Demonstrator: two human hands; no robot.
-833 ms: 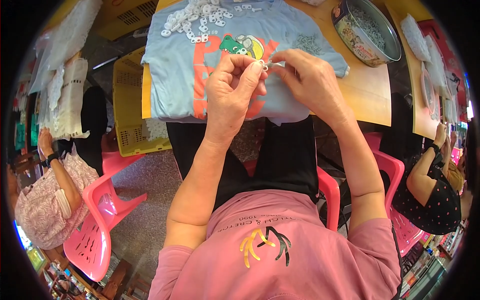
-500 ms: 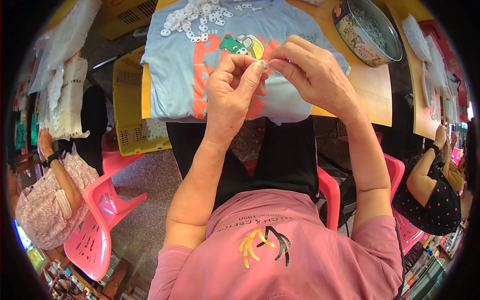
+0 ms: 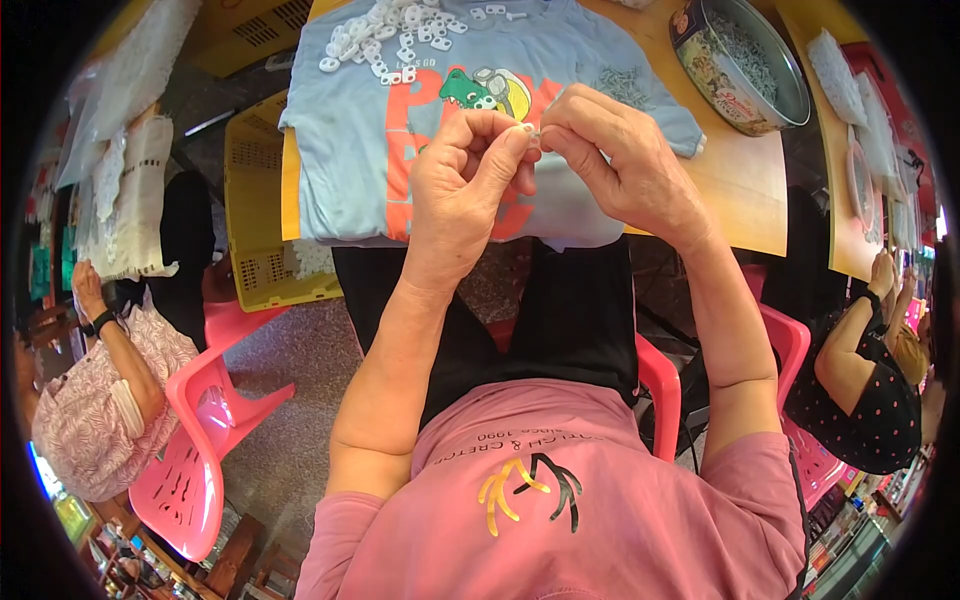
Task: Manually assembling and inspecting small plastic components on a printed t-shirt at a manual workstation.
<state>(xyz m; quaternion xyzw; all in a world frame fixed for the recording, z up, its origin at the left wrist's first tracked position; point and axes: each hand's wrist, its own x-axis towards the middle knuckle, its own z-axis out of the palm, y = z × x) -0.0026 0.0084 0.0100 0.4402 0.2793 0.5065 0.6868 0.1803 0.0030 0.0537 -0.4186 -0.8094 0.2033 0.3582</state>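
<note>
My left hand (image 3: pixel 463 190) pinches a small white plastic piece (image 3: pixel 531 130) between thumb and forefinger, over a light-blue printed T-shirt (image 3: pixel 345 170) spread on the table. Thumb and fingertips of my right hand (image 3: pixel 618 165) are closed right at that piece's right side; whatever they grip is too small to make out. A heap of white plastic pieces (image 3: pixel 365 45), each with holes, lies on the shirt's far left part. Beyond my right hand is a scatter of small grey metal parts (image 3: pixel 624 86) on the cloth.
At the far right of the table (image 3: pixel 745 190) stands a round tin (image 3: pixel 725 90) full of small metal parts. A yellow crate (image 3: pixel 262 200) is on the left, beside a pink chair (image 3: pixel 195 450). Other people sit at the left (image 3: pixel 110 400) and right (image 3: pixel 865 390).
My right hand has shifted slightly down and closer to the white piece, uncovering more of the scattered metal parts. My left hand stays nearly in place.
</note>
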